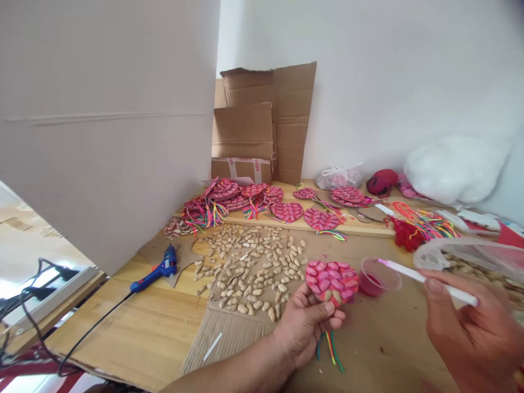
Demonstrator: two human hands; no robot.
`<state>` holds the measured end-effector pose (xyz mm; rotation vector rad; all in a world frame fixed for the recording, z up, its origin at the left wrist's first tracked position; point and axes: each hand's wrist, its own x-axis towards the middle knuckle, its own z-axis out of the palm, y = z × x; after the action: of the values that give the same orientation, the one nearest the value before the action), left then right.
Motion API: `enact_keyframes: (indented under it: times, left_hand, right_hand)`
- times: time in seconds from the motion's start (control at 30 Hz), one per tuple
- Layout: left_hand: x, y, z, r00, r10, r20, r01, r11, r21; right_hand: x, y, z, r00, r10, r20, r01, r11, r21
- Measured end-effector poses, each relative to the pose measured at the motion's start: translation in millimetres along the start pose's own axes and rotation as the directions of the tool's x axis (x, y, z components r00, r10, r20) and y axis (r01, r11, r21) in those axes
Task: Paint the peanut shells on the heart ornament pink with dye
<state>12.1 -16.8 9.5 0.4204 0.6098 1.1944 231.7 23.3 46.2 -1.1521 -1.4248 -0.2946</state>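
Pinched in my left hand [307,322] is a heart-shaped ornament [332,279] covered with peanuts, most painted pink. One or two peanuts near its lower tip are still plain tan, and coloured cords hang below it. My right hand [466,327] grips a white, pen-like paintbrush [429,281], its pink-stained tip over the clear plastic cup [380,277]. Pink liquid lies in the cup, just right of the ornament. Whether the brush tip touches the cup's rim I cannot tell.
Loose peanuts [254,267] spread over cardboard at centre left. A blue glue gun [158,270] with a black cord lies left of them. Finished-looking pink ornaments [225,191] with tassels line the back. At right stands a clear tub [450,254] of peanuts.
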Motion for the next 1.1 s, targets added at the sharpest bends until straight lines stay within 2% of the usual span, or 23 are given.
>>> enact_keyframes:
  times: [0.03,0.07,0.3,0.73,0.93,1.1]
  left_hand:
    - [0,0,-0.3,1.0,-0.003,-0.001,0.003,1.0,0.011]
    - [-1,0,-0.6,1.0,-0.002,-0.005,0.002,1.0,0.022]
    - [0,2,-0.2,0.999,0.043,-0.025,-0.041,0.997,0.058]
    - [1,1,-2.0,0.997,0.075,-0.036,-0.073,0.997,0.037]
    - [2,2,-2.1,0.996,0.085,-0.031,-0.084,0.996,0.037]
    - [2,2,-2.3,0.995,0.101,-0.019,-0.101,0.994,0.034]
  right_hand:
    - [1,4,1,0.999,-0.025,-0.047,0.023,0.999,-0.045]
    - [2,7,2,0.999,-0.036,-0.041,0.033,0.997,-0.066]
    - [4,19,9,0.994,-0.025,0.106,0.045,0.982,-0.184]
    - [-9,28,24,0.96,0.076,0.271,-0.02,0.979,-0.204]
    - [-9,22,24,0.965,0.086,0.25,-0.045,0.985,-0.166]
    - [-2,16,14,0.987,0.078,0.139,-0.067,0.994,-0.084]
